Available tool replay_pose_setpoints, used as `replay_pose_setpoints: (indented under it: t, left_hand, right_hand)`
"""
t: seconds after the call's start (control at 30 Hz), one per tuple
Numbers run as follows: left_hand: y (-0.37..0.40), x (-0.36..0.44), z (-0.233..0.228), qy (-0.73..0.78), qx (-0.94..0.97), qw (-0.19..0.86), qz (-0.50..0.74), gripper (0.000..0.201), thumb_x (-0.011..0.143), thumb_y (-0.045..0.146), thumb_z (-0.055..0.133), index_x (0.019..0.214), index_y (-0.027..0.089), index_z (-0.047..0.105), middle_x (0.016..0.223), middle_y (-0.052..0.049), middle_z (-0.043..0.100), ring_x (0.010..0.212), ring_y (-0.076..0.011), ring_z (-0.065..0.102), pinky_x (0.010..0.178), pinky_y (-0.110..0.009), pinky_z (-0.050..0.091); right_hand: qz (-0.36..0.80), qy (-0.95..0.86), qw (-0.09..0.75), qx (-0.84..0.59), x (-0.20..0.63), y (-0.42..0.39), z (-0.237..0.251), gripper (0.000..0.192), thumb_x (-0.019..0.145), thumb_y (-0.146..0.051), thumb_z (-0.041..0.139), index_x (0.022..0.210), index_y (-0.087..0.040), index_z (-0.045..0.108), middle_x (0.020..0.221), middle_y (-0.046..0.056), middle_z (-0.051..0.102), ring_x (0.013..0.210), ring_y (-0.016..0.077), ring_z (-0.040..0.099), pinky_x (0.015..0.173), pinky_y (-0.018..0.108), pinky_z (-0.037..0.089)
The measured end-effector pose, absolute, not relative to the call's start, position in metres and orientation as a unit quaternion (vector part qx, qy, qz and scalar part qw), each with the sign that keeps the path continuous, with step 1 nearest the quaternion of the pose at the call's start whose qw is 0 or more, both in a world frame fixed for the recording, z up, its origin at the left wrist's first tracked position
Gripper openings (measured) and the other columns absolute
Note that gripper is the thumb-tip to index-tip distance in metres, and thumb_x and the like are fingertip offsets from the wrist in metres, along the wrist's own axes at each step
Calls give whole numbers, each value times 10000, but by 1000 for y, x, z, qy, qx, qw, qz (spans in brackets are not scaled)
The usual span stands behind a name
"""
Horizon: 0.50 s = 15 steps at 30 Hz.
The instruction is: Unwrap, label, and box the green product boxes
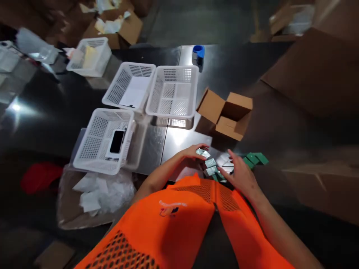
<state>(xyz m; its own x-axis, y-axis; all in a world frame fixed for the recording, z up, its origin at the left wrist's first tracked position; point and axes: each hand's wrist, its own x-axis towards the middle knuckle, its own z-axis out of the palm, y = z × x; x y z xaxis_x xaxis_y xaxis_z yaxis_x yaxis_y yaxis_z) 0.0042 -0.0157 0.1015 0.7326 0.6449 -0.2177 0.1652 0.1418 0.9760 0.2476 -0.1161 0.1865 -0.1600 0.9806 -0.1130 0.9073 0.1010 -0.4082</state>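
Observation:
Small shiny wrapped boxes lie in a loose cluster on the metal table close to my body. My left hand (pixel 196 151) curves its thumb and fingers around a couple of silvery-green small boxes (pixel 202 152). More boxes of the same kind (pixel 211 163) sit between my hands. At the right of the cluster is my right hand (pixel 239 173), thumb and forefinger spread beside some white small boxes (pixel 225 160); a firm grip on them does not show. Just beyond it lies a row of green small boxes (pixel 254 158).
An opened cardboard box (pixel 234 125) stands behind the cluster. Left of it are white baskets (pixel 172 112), one basket (pixel 81 160) holding a phone (pixel 117 141). A blue tape roll (pixel 198 51) sits at the far edge. A lined waste carton (pixel 63 209) is at lower left.

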Motion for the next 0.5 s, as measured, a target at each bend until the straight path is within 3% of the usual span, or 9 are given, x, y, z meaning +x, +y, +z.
replay_pose_setpoints:
  t: [0.13, 0.23, 0.4, 0.5]
  left_hand:
    - [-15, -8, 105, 270, 684, 663, 140, 1050, 531, 425, 885, 1440, 118, 459, 1457, -194, 503, 1326, -367, 489, 1081, -463, 424]
    - [-17, -14, 105, 227, 718, 645, 128, 1143, 452, 355, 909, 1456, 76, 439, 1457, -199, 501, 1312, -379, 498, 1075, -434, 431]
    - [-26, -15, 113, 229, 766, 583, 144, 979, 502, 106, 781, 1426, 50, 463, 1502, -211, 450, 1401, -360, 401, 1164, -425, 320]
    - [-26, -17, 117, 254, 784, 547, 148, 877, 562, 101, 751, 1401, 106, 493, 1478, -173, 490, 1371, -318, 451, 1140, -412, 360]
  right_hand:
    - [273, -744, -91, -603, 209, -125, 183, 950, 849, -599, 575, 1547, -67, 212, 1114, 213, 668, 1028, 395, 650, 797, 439, 512]
    - [324, -703, -158, -613, 197, -122, 176, 1090, 804, -627, 620, 1574, -81, 75, 1090, 203, 697, 984, 407, 680, 703, 407, 499]
    - [351, -675, -155, -630, 190, -118, 172, 1143, 787, -456, 686, 1560, -49, -51, 1078, 207, 713, 962, 390, 701, 691, 387, 489]
    - [342, -681, -127, -636, 187, -117, 171, 1049, 771, -324, 684, 1559, -97, 30, 1062, 192, 720, 948, 381, 700, 685, 393, 496]
